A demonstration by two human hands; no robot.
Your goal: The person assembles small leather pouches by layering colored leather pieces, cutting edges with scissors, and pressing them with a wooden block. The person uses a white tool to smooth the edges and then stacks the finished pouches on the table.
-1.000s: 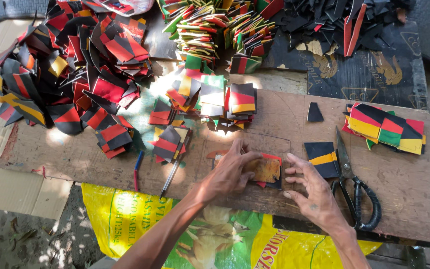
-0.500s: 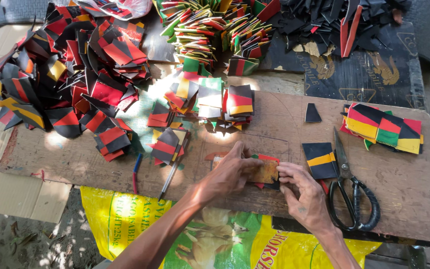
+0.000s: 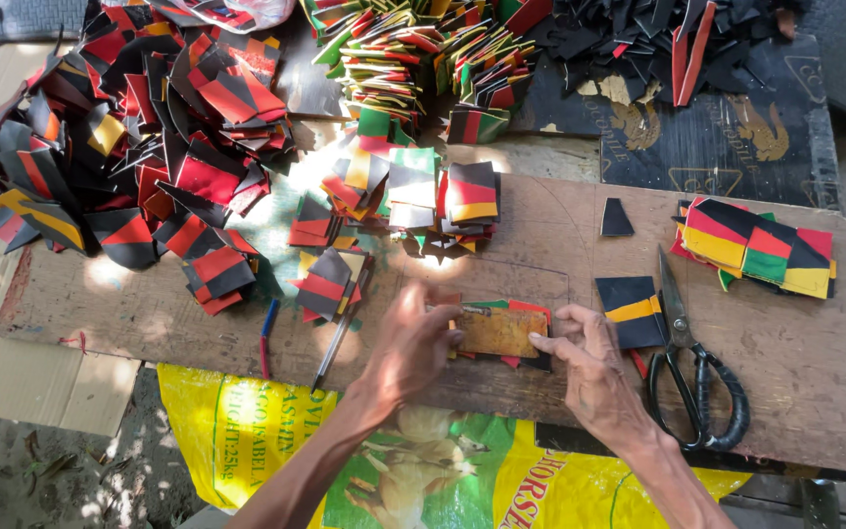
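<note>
Brown card (image 3: 499,332) lies flat on the wooden board (image 3: 795,372), between your two hands, on top of a red, green and black piece whose edges peek out around it. Your left hand (image 3: 413,345) presses its left end with fingers spread, gripping nothing. Your right hand (image 3: 594,367) pins the right edge with its fingertips, also unclenched. Just right of that hand sit a black piece with a yellow stripe (image 3: 631,310) and the scissors (image 3: 692,377). A pen (image 3: 333,345) lies left of your left hand.

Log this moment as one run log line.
left hand: pressing brown template | right hand: on template's right edge | template: atop coloured pieces, board | scissors: idle beside right hand
</note>
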